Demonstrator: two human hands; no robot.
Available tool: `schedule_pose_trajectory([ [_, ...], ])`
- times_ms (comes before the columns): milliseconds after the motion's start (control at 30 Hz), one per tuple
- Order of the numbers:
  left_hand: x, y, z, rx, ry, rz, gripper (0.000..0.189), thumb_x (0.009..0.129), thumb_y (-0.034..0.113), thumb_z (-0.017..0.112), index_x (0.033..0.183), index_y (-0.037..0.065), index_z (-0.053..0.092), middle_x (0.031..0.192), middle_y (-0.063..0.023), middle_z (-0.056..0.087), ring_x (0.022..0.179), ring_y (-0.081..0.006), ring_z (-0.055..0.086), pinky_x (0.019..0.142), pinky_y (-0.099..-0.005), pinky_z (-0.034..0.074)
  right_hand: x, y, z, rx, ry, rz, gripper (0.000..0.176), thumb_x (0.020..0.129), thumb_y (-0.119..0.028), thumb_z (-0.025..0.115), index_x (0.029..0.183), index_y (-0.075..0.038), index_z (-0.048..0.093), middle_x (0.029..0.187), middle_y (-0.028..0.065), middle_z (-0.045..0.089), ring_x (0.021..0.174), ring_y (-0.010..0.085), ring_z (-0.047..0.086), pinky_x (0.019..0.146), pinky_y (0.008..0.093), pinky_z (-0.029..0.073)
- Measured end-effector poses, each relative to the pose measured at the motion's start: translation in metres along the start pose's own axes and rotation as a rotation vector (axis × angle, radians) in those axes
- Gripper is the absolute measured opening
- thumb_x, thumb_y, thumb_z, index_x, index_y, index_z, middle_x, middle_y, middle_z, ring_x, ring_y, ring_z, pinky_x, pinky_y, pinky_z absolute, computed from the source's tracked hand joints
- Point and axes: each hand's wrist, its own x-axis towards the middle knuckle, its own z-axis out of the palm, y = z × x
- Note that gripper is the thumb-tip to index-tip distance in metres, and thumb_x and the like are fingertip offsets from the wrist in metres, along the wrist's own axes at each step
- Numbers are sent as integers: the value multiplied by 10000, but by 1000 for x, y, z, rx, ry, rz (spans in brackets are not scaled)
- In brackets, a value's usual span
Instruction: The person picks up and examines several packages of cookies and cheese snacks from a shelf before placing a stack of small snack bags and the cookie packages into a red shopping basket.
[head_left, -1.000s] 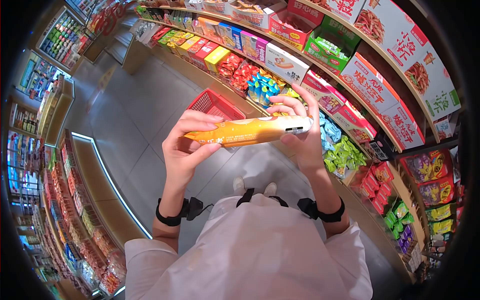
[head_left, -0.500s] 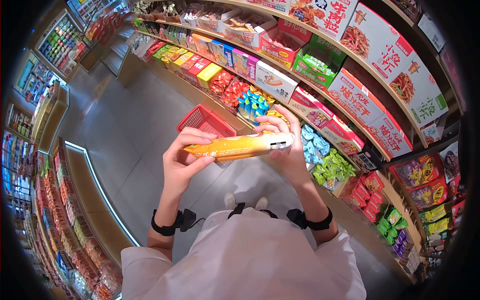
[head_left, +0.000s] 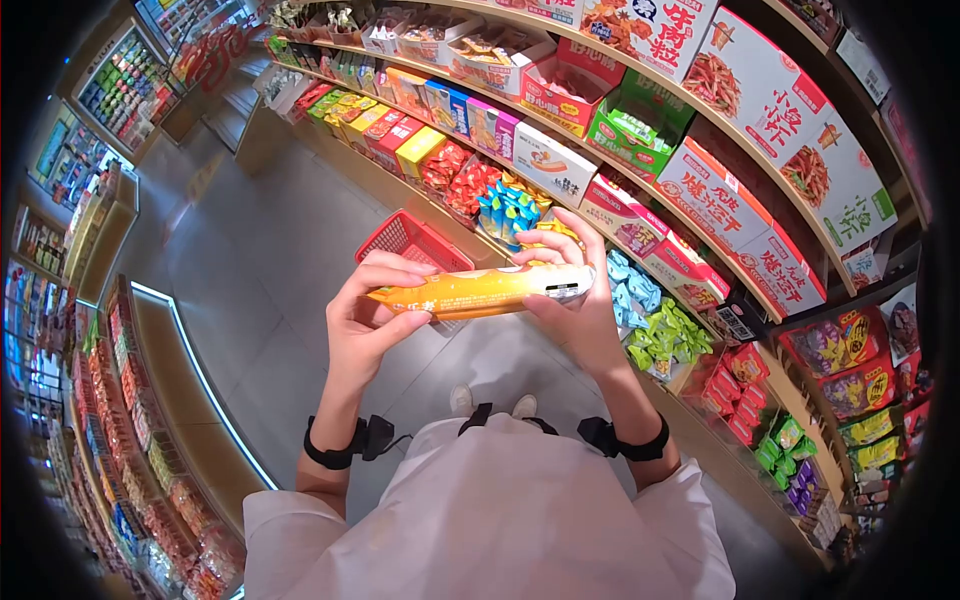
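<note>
An orange-yellow snack packet [head_left: 470, 292] is held level in front of my body, between both hands. My left hand [head_left: 368, 310] pinches its left end, thumb below and fingers above. Around its right end, which is pale with a black-and-white label, my right hand [head_left: 577, 315] is closed, the thumb pressing the near side and the fingers curled over the far side. Behind and below the packet, a red plastic basket [head_left: 400, 236] stands on the floor, partly hidden by the packet and my left hand.
Shelves of boxed snacks [head_left: 545, 160] curve along the right, with blue packets [head_left: 630, 290] and green packets [head_left: 668, 335] on the low tier near my right hand. At left stands another display shelf [head_left: 150, 430] with a lit edge. Grey tiled floor [head_left: 270, 230] lies between.
My right thumb has moved up from beneath the packet onto its near side, next to the label. The packet has stayed nearly in place, and my left hand keeps its grip.
</note>
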Motion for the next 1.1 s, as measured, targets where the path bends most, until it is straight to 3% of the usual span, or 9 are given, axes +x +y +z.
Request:
schedule_pose_trajectory([
  [100,-1,0,-1,-18,11,-6,268,703,-101,618,950,-20,551,1014,-146,523,992,-226,533,853,-330,465,-1,1,0,-7,-20,-21,807,693,-11,696,1326,-43,196,1154,172,432,999,213,503,880,343,430],
  [200,-1,3,4,15,78,-56,226,700,24,658,903,39,558,967,-117,565,954,-199,545,852,-322,445,-2,2,2,-27,-15,-20,783,703,-81,673,1319,-22,194,1166,188,451,998,220,514,901,357,414],
  [300,-2,1,-2,-26,6,-3,270,704,-103,617,951,-19,550,1014,-148,523,990,-234,536,855,-334,464,-2,2,2,-15,-23,-12,803,691,-84,685,1320,-23,190,1167,192,453,1004,223,516,898,353,418],
  [533,-4,1,-4,-35,14,-10,265,702,-99,625,946,-20,558,1005,-139,515,987,-226,536,851,-330,467,-3,7,2,34,-20,-31,933,647,-273,784,1319,-24,186,1171,196,452,1008,229,529,886,348,431],
  [567,-4,2,-3,-26,15,-14,265,702,-98,627,946,-21,559,1004,-138,514,986,-224,536,851,-328,468,-3,10,-1,71,-42,-34,931,624,-142,797,1328,-43,196,1181,180,433,1015,225,513,881,350,434],
  [767,-5,2,-5,-14,14,-16,270,701,-97,630,951,-24,559,1002,-139,513,984,-220,535,855,-329,469,-3,11,1,69,-44,-29,924,628,-152,795,1325,-38,198,1176,180,439,1008,225,516,876,349,436],
  [867,-5,2,-4,-28,14,-16,274,701,-96,632,956,-25,559,1003,-140,514,984,-220,534,853,-328,469,-3,9,4,18,-14,-7,986,623,-359,793,1324,-29,183,1169,197,450,997,228,527,875,348,427],
  [1100,-4,3,-3,-16,9,-20,281,699,-95,637,961,-26,564,1005,-141,516,985,-226,535,851,-327,468,-3,9,4,15,-5,-6,983,618,-363,795,1315,-24,191,1158,190,458,995,224,528,879,346,425],
])
